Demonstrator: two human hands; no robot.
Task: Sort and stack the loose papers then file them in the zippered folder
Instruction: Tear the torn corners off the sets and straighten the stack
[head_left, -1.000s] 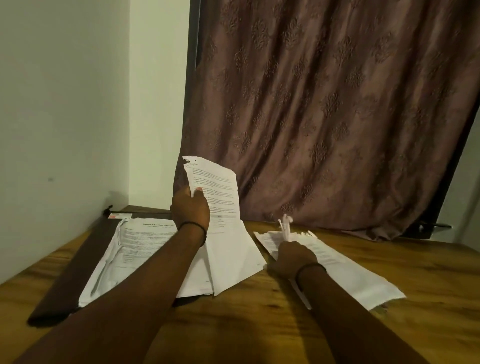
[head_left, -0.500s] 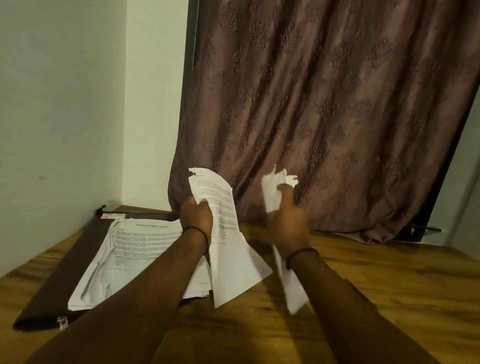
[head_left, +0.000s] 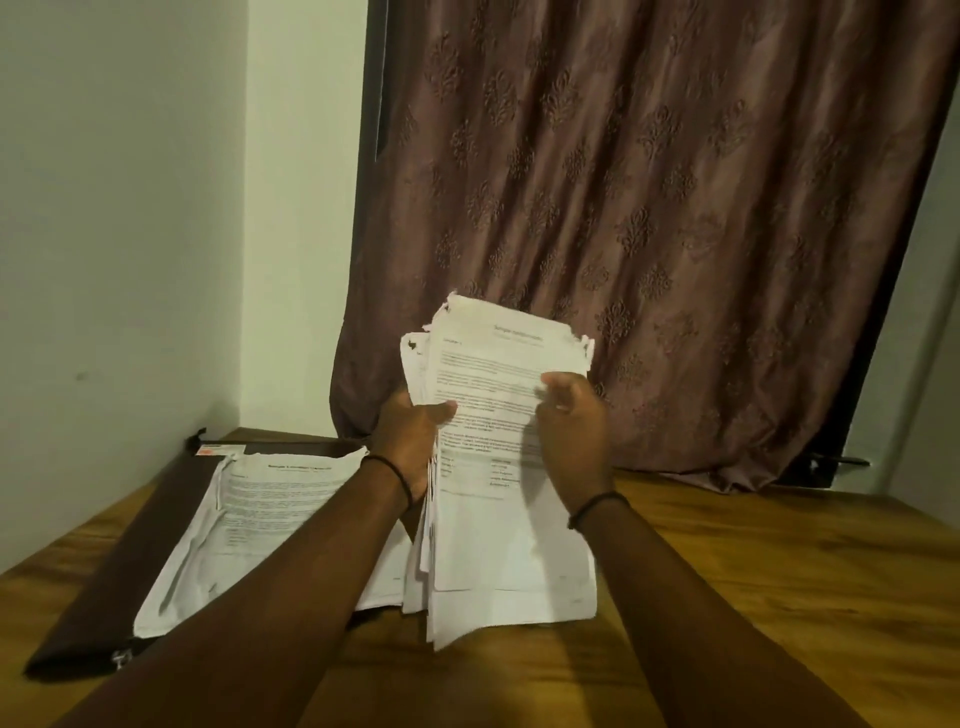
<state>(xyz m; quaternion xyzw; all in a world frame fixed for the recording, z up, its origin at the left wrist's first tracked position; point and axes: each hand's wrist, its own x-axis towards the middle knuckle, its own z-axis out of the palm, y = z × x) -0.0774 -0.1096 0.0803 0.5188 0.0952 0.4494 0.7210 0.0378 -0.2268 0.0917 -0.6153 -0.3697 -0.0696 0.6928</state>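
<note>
Held thing: the paper bundle (head_left: 498, 519) stands up tall between both hands, with its bottom edge down on the counter (head_left: 779, 597).
Left grip: the left hand (head_left: 410, 441) is clamped on the left edge of the bundle, with its thumb on the front page.
Right grip: the right hand (head_left: 571, 431) has its fingers curled on the right edge and looks to be pinching it.
Long way of the bundle: up and down, with the top leaning a little away toward the curtain (head_left: 649, 208).
Edges: the sheets are not lined up. Some stick out at the left side and at the bottom.
Flat pile: the other papers (head_left: 270, 519) lie down and to the left of the grip, just beside the bundle and partly under the left arm.
Folder: the dark folder (head_left: 93, 597) lies under that flat pile and goes on further left. Its zipper pull (head_left: 122, 657) is at the near corner. I cannot tell how far it is unzipped.
Nearer hand: the left hand is on the folder's side.
Step, I think: making the bundle neat before it joins the pile.
Next move, my guess: the bundle has to tip flat and go down and left onto the pile.
Watch out: loose sheets could slip out at the bottom.
</note>
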